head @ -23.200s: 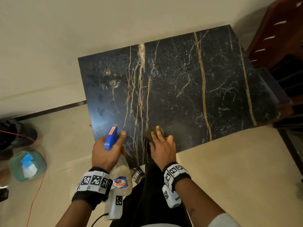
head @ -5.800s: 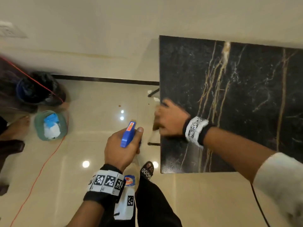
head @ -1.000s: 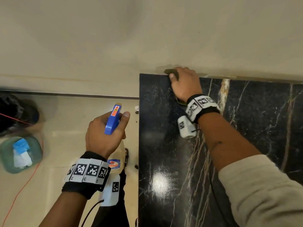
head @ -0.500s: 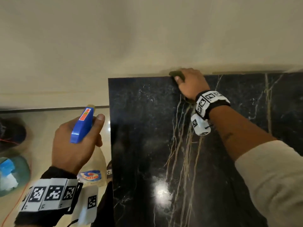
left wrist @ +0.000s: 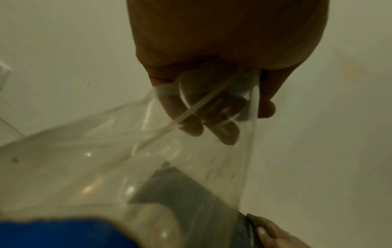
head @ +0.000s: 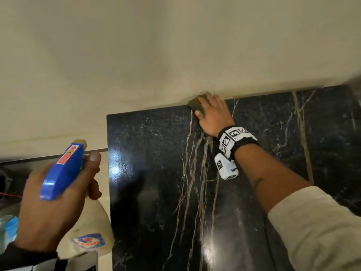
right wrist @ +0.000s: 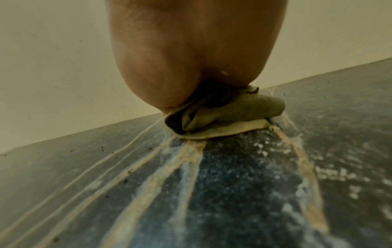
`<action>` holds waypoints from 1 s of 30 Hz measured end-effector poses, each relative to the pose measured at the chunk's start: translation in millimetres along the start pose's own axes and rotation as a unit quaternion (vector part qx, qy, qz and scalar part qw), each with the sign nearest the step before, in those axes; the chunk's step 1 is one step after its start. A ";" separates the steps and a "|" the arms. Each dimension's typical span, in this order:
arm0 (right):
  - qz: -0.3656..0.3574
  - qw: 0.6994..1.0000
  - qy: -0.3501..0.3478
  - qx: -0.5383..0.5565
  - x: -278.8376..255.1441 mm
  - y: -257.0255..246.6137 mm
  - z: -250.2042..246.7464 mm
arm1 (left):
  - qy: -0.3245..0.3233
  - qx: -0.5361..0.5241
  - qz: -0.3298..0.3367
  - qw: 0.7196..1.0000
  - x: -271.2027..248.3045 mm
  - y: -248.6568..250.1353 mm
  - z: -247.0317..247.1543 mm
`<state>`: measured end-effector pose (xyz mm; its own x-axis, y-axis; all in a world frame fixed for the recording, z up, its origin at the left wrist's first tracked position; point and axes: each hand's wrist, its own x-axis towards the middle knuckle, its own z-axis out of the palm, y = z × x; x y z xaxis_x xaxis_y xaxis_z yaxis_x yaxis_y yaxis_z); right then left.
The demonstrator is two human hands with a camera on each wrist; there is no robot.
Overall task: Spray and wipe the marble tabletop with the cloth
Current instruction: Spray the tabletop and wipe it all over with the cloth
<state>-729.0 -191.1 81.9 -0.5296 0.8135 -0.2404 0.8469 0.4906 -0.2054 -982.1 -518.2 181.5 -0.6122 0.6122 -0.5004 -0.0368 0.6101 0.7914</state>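
Note:
The black marble tabletop with gold veins stands against a wall. An olive cloth lies at its far edge, right by the wall. My right hand lies flat on the cloth and presses it to the marble; in the right wrist view the cloth is bunched under the palm on the tabletop. My left hand grips the neck of a clear spray bottle with a blue head, held off the table's left edge. Through the bottle its curled fingers show.
A cream wall runs along the table's far edge. Beige floor lies left of the table, with a teal tub and a dark object at the far left. A bright light glare sits near the table's left edge.
My right hand has slid the cloth to the right along the far edge, away from the left corner. The left hand still holds the bottle beside the table's left edge.

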 end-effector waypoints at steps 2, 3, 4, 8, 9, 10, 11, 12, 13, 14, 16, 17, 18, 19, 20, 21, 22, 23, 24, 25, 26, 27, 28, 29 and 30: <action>0.010 1.000 0.000 -0.002 -3.1 3.0 1.4 | -0.032 -0.031 0.006 0.999 -19.8 22.7 9.6; 0.014 1.000 -0.007 -0.001 -2.6 0.8 2.1 | -0.054 -0.026 0.021 0.998 -25.3 31.7 17.5; 0.020 1.000 -0.012 0.001 -2.4 -1.7 2.3 | -0.075 -0.003 0.032 0.997 -30.3 38.7 27.9; 0.026 0.999 -0.018 -0.007 -9.2 -4.2 3.5 | 0.034 -0.085 0.132 0.987 -64.8 56.1 58.9; 0.025 0.999 -0.019 -0.011 -13.0 -5.0 4.7 | 0.049 -0.078 0.182 0.979 -77.4 53.0 56.7; 0.027 0.999 -0.018 -0.015 -19.0 -6.9 6.7 | 0.046 -0.082 0.212 0.973 -81.5 46.4 56.1; 0.028 0.999 -0.018 -0.016 -24.8 -9.3 9.0 | 0.053 -0.083 0.236 0.967 -85.7 36.7 55.7; 0.026 0.999 -0.021 -0.017 -31.2 -13.1 11.1 | 0.064 -0.087 0.261 0.959 -85.7 39.0 59.5; 0.026 0.999 -0.023 -0.016 -37.2 -14.5 13.0 | 0.082 -0.085 0.277 0.954 -88.0 43.5 64.5; 0.028 0.999 -0.027 -0.017 -43.8 -15.6 14.7 | 0.098 -0.078 0.287 0.950 -86.8 40.3 66.8; 0.033 0.999 -0.031 -0.021 -55.0 -17.7 17.8 | 0.101 -0.071 0.310 0.943 -86.0 39.4 67.8; 0.035 0.999 -0.031 -0.022 -58.9 -19.0 18.5 | 0.097 -0.068 0.320 0.940 -87.3 38.6 68.5; 0.037 0.999 -0.030 -0.021 -61.1 -20.0 19.4 | 0.090 -0.066 0.330 0.937 -87.4 36.4 70.0; 0.039 0.999 -0.028 -0.020 -62.1 -21.0 19.5 | 0.088 -0.067 0.336 0.935 -89.2 37.6 71.9; 0.042 0.999 -0.025 -0.021 -62.3 -22.0 19.7 | 0.091 -0.064 0.349 0.931 -90.2 37.4 74.6; 0.043 0.999 -0.022 -0.022 -61.8 -22.5 20.1 | 0.091 -0.051 0.364 0.926 -92.2 36.4 78.2; 0.044 0.999 -0.019 -0.024 -61.3 -23.0 20.5 | 0.085 -0.038 0.375 0.922 -93.5 34.1 82.3; 0.044 0.999 -0.017 -0.027 -61.2 -22.9 20.9 | 0.078 -0.027 0.379 0.922 -95.8 32.1 86.5; 0.044 0.999 -0.016 -0.029 -61.4 -23.1 21.3 | 0.074 -0.012 0.385 0.920 -98.1 28.9 89.9; 0.045 0.998 -0.016 -0.031 -62.1 -22.5 21.8 | 0.071 0.002 0.392 0.917 -100.8 26.3 92.2; 0.045 0.998 -0.015 -0.031 -62.0 -22.6 21.6 | 0.071 0.004 0.395 0.916 -102.1 23.1 93.0; 0.044 0.998 -0.015 -0.030 -62.2 -22.1 21.2 | 0.075 -0.002 0.394 0.916 -103.2 20.9 92.6; 0.044 0.999 -0.014 -0.028 -61.9 -22.5 21.0 | 0.085 -0.007 0.396 0.914 -102.2 17.4 91.5; 0.043 0.999 -0.012 -0.026 -62.0 -22.8 20.9 | 0.092 -0.011 0.399 0.912 -101.5 13.7 90.4; 0.041 0.999 -0.010 -0.027 -61.8 -23.5 20.3 | 0.098 -0.012 0.401 0.911 -100.1 10.6 90.0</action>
<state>-717.2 -259.2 82.2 -0.4587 0.8453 -0.2741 0.8886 0.4393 -0.1322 -850.1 -527.8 208.4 -0.5793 0.7531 0.3118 0.4681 -0.0057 0.8836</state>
